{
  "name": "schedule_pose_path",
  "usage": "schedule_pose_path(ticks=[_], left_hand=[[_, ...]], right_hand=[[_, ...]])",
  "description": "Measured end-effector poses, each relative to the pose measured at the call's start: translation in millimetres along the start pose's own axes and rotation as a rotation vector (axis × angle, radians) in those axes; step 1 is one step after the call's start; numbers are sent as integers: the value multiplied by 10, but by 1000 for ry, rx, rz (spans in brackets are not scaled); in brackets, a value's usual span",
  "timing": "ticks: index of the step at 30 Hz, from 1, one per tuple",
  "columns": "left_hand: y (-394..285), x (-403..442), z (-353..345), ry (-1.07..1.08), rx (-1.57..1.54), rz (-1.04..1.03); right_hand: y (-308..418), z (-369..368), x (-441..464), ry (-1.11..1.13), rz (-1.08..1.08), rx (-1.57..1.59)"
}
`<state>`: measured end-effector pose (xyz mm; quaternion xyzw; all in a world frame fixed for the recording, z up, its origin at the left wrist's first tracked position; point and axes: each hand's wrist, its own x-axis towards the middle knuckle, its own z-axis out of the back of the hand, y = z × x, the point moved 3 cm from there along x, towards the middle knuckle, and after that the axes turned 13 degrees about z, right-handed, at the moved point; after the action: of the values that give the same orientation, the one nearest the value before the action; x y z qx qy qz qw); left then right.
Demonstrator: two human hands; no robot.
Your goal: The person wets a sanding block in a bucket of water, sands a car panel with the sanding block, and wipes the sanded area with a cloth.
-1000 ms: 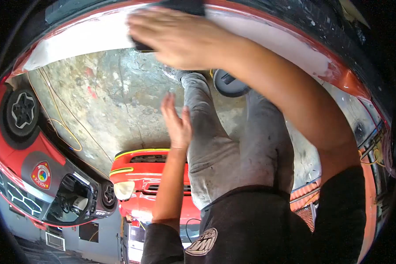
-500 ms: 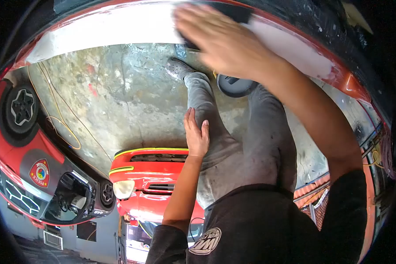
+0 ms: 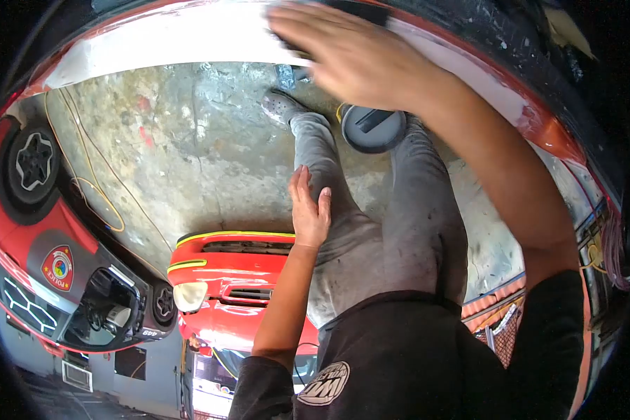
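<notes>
My right hand (image 3: pixel 360 59) presses flat against the white patch of a curved red panel (image 3: pixel 154 36) at the top of the view. Beneath its palm and fingers is a black flat block (image 3: pixel 362 10), mostly covered, so its exact kind is hidden. The hand is slightly smeared by motion. My left hand (image 3: pixel 310 213) rests on my left thigh with nothing in it, its fingers extended and the thumb apart. A round dark-grey lidded container (image 3: pixel 373 130) stands on the floor between my legs, below the right hand.
A red bumper-fronted car (image 3: pixel 241 269) is behind me. At left stands a red and grey police car (image 3: pixel 84 280). Yellowish hoses (image 3: pixel 94 183) lie on the stained concrete floor (image 3: pixel 189 140). A clear plastic bottle (image 3: pixel 285 75) lies by my shoe.
My right hand and the black block have shifted slightly left along the panel. The view has moved a little. My left hand stays on the thigh.
</notes>
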<state>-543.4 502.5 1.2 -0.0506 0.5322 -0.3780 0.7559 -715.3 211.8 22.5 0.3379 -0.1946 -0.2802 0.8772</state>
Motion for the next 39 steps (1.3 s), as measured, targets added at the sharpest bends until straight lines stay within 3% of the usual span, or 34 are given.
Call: schedule_pose_path(ticks=[2, 5, 8, 10, 11, 13, 16, 20, 23, 25, 26, 27, 28, 31, 34, 35, 37, 39], left_hand=[[22, -8, 22, 9, -21, -3], [109, -19, 49, 19, -30, 34], [173, -46, 31, 35, 2, 44], [174, -75, 1, 36, 35, 41], [141, -88, -22, 34, 47, 40], [61, -101, -68, 28, 57, 40], [-13, -89, -60, 33, 49, 38], [34, -21, -16, 40, 28, 25], [109, -36, 50, 31, 0, 48], [117, -40, 30, 36, -5, 49], [110, -46, 15, 34, 4, 44], [102, -57, 6, 33, 17, 42], [79, -69, -6, 36, 32, 38], [-66, -69, -107, 41, 59, 17], [-181, -58, -212, 47, 71, -28], [-176, -54, -235, 43, 84, -50], [-165, -44, -239, 29, 122, -65], [-140, -38, -217, 17, 113, -74]], right_hand=[[14, 338, -468, 175, -33, -119], [-14, 375, -623, 136, -10, -86], [-112, -98, -57, 3, 126, -53], [-114, -438, 659, -225, 350, -190], [-105, -508, 970, -176, 310, -47], [-32, -570, 1136, -334, 286, -1], [-45, -397, 715, -358, 224, 50], [-89, 234, -669, 107, 10, -59], [-33, 322, -724, 51, -13, 7], [-101, 9, -328, -71, 116, 37], [-55, -128, 10, -50, 74, 18], [-35, -254, 399, -234, 263, -44], [-13, -383, 768, 43, 188, -103], [115, -528, 1372, -45, 139, -145], [70, -395, 1090, -47, 44, 58], [66, -231, 821, 124, 31, -73], [-41, -60, 27, 15, -4, -62], [3, 208, -677, 165, -54, -176]])
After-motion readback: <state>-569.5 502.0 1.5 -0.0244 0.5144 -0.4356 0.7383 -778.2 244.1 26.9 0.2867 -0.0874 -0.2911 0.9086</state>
